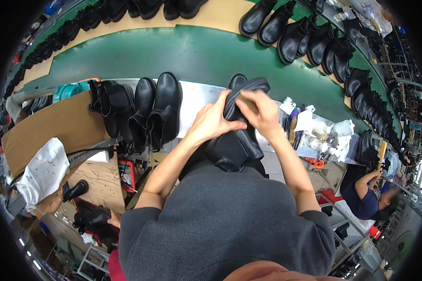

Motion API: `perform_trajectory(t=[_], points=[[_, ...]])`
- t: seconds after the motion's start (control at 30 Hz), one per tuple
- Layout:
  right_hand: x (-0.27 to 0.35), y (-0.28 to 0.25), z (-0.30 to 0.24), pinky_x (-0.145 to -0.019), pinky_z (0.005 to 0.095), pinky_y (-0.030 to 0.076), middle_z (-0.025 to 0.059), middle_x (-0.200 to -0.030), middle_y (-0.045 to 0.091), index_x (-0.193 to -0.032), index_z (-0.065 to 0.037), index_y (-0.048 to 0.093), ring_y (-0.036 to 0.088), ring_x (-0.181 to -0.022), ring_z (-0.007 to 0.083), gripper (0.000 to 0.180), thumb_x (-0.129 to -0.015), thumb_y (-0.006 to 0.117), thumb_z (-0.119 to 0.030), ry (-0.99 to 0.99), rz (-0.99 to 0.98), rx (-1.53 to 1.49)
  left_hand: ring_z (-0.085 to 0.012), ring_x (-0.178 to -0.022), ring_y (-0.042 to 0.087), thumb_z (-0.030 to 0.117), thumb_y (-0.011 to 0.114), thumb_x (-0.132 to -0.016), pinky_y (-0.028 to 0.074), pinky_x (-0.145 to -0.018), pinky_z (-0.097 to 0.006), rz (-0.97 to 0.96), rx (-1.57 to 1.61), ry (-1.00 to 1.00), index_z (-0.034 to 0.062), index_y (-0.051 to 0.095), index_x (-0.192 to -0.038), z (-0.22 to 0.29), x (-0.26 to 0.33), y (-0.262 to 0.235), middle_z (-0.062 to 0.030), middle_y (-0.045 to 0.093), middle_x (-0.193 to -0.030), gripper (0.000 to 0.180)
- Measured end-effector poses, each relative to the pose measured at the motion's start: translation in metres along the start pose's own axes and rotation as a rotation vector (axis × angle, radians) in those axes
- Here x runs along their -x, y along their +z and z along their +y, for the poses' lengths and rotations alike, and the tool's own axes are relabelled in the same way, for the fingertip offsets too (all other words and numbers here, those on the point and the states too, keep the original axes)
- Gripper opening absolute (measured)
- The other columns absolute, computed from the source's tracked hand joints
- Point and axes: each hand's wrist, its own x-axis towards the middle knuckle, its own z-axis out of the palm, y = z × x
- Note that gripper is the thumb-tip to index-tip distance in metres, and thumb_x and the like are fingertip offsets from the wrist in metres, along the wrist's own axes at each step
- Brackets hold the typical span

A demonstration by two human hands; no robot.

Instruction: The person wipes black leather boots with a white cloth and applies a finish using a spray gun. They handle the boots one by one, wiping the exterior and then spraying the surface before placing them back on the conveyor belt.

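Observation:
A black ankle boot is tipped over in front of my chest, its sole partly turned up and its toe pointing away. My left hand is closed round its left side, the thumb lying across it. My right hand grips the boot from the right, with bent fingertips at the edge of the sole near the toe; whether they pinch anything small cannot be seen. Just beyond them the toe of a second black boot shows, mostly covered. On the bench to the left stand several black boots.
Beyond the bench runs a green conveyor belt, with rows of black boots along its far side. White bottles and brushes crowd the bench at right. Cardboard and a white cloth are at left. A co-worker is at right.

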Motion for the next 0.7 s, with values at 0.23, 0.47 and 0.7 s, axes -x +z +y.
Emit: perform_trajectory(t=[0.23,0.47,0.7], points=[[-0.002,-0.005,-0.004,-0.060,0.0320,0.049,0.0085,-0.082,0.064,-0.096,-0.002,0.063,0.061,-0.068,0.0230,0.026,-0.074,0.075,-0.007,-0.007,-0.049,-0.023,-0.0404,-0.089,0.066,0.044,0.085,-0.062,0.050,-0.077,-0.043,-0.040,0.045,-0.074,-0.0026,0.042,-0.129,0.007,0.005,-0.010,-0.0251,0.066,-0.090,0.092],[-0.037,-0.001,0.002,-0.057,0.0333,0.047,0.0065,-0.070,0.055,-0.098,-0.004,0.063,0.057,-0.064,0.0221,0.028,-0.074,0.075,-0.011,-0.277,-0.221,-0.022,-0.0386,-0.089,0.066,0.045,0.084,-0.061,0.051,-0.077,-0.044,-0.103,-0.039,-0.107,0.0073,0.046,-0.130,0.002,0.005,-0.003,-0.0218,0.069,-0.091,0.088],[-0.043,-0.022,0.004,-0.055,0.0309,0.050,0.0044,-0.072,0.058,-0.095,-0.009,0.065,0.059,-0.066,0.0188,0.024,-0.074,0.075,-0.016,-0.353,-0.312,-0.001,-0.0290,-0.104,0.065,0.033,0.089,-0.059,0.048,-0.092,-0.037,-0.170,0.108,-0.075,0.0032,0.048,-0.132,0.010,-0.006,-0.006,-0.0193,0.066,-0.111,0.088]])
